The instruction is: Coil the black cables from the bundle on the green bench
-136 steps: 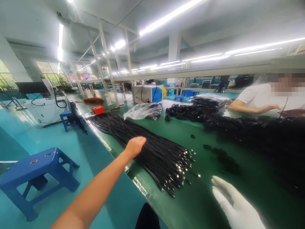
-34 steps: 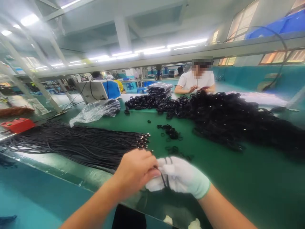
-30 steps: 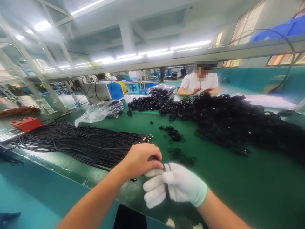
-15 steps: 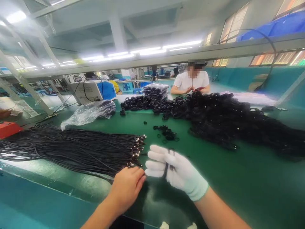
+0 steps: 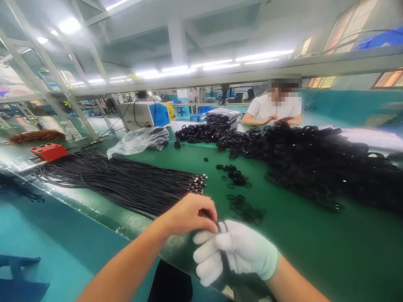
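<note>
My bare left hand (image 5: 195, 214) is closed, its fingertips pinched at the black band by my right hand's index finger. My right hand (image 5: 236, 249), in a white glove with a pale green cuff, has its fingers curled round a black strap or cable that hangs over the palm. To the left lies a wide bundle of long black cables (image 5: 135, 180) with metal-tipped connectors. Small black rings (image 5: 237, 176) lie in a loose group beyond my hands, and more rings (image 5: 248, 209) sit just behind the glove.
A large heap of black coiled cables (image 5: 315, 159) covers the right and back. Behind are a clear plastic bag (image 5: 135, 140), stacked bagged packs (image 5: 222, 119) and a blue-white machine (image 5: 147, 113). A red box (image 5: 48, 152) stands left. A person (image 5: 275, 107) sits across.
My left hand has moved up and right to meet the glove. The gloved fingers have curled from outstretched. The view has swung left, showing the whole red box.
</note>
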The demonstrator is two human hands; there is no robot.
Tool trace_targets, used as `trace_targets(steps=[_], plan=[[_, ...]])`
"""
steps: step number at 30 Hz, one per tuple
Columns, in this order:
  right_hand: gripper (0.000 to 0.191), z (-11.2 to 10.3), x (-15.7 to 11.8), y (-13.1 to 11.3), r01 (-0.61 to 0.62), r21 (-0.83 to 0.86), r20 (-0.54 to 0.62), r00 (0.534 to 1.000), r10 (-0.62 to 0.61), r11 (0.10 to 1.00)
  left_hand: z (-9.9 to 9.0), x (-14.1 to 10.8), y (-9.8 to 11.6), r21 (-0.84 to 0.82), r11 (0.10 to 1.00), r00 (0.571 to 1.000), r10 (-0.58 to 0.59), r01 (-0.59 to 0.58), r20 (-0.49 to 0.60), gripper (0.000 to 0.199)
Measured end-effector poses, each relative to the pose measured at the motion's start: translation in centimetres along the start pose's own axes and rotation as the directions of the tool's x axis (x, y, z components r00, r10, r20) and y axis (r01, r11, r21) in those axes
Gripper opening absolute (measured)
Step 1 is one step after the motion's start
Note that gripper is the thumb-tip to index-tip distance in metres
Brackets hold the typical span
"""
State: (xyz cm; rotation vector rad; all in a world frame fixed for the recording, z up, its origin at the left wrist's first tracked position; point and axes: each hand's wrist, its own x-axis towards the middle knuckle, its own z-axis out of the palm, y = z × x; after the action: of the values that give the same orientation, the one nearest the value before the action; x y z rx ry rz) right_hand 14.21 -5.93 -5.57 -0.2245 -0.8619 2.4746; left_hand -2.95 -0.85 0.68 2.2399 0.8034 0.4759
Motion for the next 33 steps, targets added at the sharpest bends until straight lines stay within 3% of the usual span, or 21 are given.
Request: trace_targets(steps=[3, 6, 8, 12, 16, 18, 20, 24, 26, 28, 31, 33], plan=[[0.041, 0.5, 0.3, -0.2, 0.037, 0.091, 0.040, 0.998, -0.041, 0.995, 0.8, 0.4, -2.1, -0.168, 0.985, 0.999, -0.036, 0.032, -0.019, 0.018], [0.035, 0.8, 0.3, -1.2, 0.197, 0.150, -0.033, 0.980, -0.195, 0.969, 1.3, -0.2, -4.4, 0.091, 0.992, 0.991, -0.073, 0.084, -0.110, 0.028], [0.032, 0.8, 0.0, -2.0, 0.308, 0.115, -0.133, 0.947, -0.292, 0.944, 1.5, -0.9, -5.2, 0.347, 0.925, 0.980, -0.096, 0.152, -0.174, 0.028], [0.039, 0.6, -0.5, -3.1, 0.414, -0.053, -0.325, 0.854, -0.407, 0.909, 3.6, -2.6, -3.4, 0.615, 0.762, 0.976, -0.106, 0.203, -0.191, 0.025], [0.040, 0.4, -0.2, -2.8, 0.390, -0.169, -0.413, 0.806, -0.425, 0.905, 6.1, -3.2, -0.2, 0.640, 0.761, 0.992, -0.034, 0.102, -0.118, 0.017], [0.037, 0.3, 0.0, -2.2, 0.320, -0.211, -0.441, 0.812, -0.382, 0.923, 6.3, -3.2, 0.6, 0.654, 0.754, 0.993, 0.014, 0.068, -0.119, 0.015], [0.034, 0.2, 0.1, -1.6, 0.232, -0.246, -0.412, 0.854, -0.318, 0.941, 5.6, -3.2, 0.8, 0.676, 0.737, 0.989, 0.083, 0.024, -0.125, 0.015], [0.028, 0.2, 0.2, -0.3, 0.145, -0.239, -0.178, 0.966, -0.190, 0.960, 2.3, -3.8, 1.1, 0.705, 0.697, 0.974, 0.222, -0.135, -0.033, 0.019], [0.031, 0.3, 0.2, 0.3, 0.086, -0.158, -0.093, 0.991, -0.101, 0.984, 0.9, -4.0, 1.3, 0.668, 0.728, 0.975, 0.221, -0.154, -0.016, 0.022], [0.037, 0.5, 0.3, 0.9, 0.004, -0.080, -0.046, 0.999, -0.008, 0.997, 0.1, -4.0, 1.1, 0.538, 0.836, 0.986, 0.160, -0.112, -0.043, 0.020], [0.043, 1.0, 0.8, 1.6, -0.079, 0.042, -0.008, 0.997, 0.079, 0.996, 0.3, -3.7, 0.0, 0.175, 0.984, 0.997, 0.031, -0.018, -0.072, 0.015], [0.041, 1.5, 1.2, 1.8, -0.111, 0.158, 0.027, 0.994, 0.108, 0.981, 1.0, -3.3, -1.1, -0.073, 0.997, 0.996, -0.040, 0.035, -0.075, 0.014]])
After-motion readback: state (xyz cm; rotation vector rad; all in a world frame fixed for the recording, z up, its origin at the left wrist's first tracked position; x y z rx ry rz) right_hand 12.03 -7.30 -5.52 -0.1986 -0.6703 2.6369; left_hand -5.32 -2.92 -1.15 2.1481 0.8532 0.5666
